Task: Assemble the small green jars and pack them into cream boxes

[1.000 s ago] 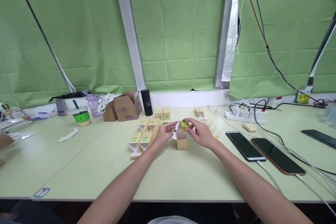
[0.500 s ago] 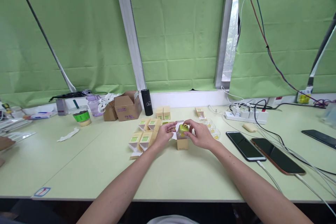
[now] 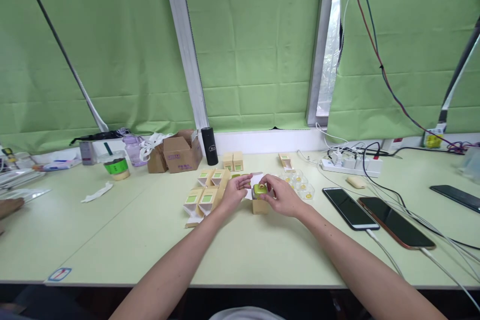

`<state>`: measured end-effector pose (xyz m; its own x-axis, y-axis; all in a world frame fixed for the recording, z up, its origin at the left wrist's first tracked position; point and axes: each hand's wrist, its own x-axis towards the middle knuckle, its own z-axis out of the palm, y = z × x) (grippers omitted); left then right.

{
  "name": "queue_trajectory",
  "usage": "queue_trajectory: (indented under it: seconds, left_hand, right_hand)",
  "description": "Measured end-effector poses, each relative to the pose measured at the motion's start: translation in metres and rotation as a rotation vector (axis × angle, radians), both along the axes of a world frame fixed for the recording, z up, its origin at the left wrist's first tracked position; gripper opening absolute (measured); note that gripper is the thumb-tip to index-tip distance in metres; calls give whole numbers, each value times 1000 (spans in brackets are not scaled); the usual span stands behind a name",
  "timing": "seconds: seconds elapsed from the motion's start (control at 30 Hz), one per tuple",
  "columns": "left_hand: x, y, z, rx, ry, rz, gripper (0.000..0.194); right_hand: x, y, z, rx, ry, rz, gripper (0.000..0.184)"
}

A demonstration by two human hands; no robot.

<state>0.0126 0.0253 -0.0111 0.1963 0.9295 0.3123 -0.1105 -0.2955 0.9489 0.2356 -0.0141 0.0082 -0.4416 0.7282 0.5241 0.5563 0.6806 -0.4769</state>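
Note:
My right hand [image 3: 278, 194] pinches a small glossy green case with a yellowish loop on top [image 3: 259, 189]. The case sits low in the mouth of a small open cardboard box [image 3: 260, 207]. My left hand [image 3: 237, 191] is at the box's left side, fingers stretched out and apart, near its raised white flap; whether it touches the flap I cannot tell. Left of that hand stand several small cream boxes with green labels [image 3: 207, 198], with white inner flaps showing. Clear plastic pieces with yellow centres [image 3: 308, 194] lie right of my right hand.
Two more small boxes [image 3: 233, 161] and a single open one [image 3: 286, 162] stand farther back. A black cylinder [image 3: 209, 146] and a brown carton [image 3: 182, 152] are behind on the left. Two phones [image 3: 351, 209] with cables lie right, before a power strip [image 3: 352, 165]. Another person's hand [image 3: 11, 207] shows at the left edge.
My right hand has moved slightly left and down, and the green case is lower in the box. My left hand stays in place. Another person's hand at the far left edge has shifted.

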Motion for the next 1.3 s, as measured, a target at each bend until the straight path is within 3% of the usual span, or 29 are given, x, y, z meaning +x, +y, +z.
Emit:
queue_trajectory:
  seconds: [0.13,0.27,0.73,1.3]
  left_hand:
    - [1,0,0,6,1,6,64]
    - [1,2,-1,-2,-7,21,64]
    - [2,0,1,-10,-16,-7,65]
    - [2,-3,4,-16,-21,-17,62]
  right_hand:
    - [-3,0,-2,25,2,25,4]
    - [-6,2,-4,24,28,-9,14]
    - [-13,12,-15,-34,270,7,8]
    - [-17,14,-18,-154,278,-45,14]
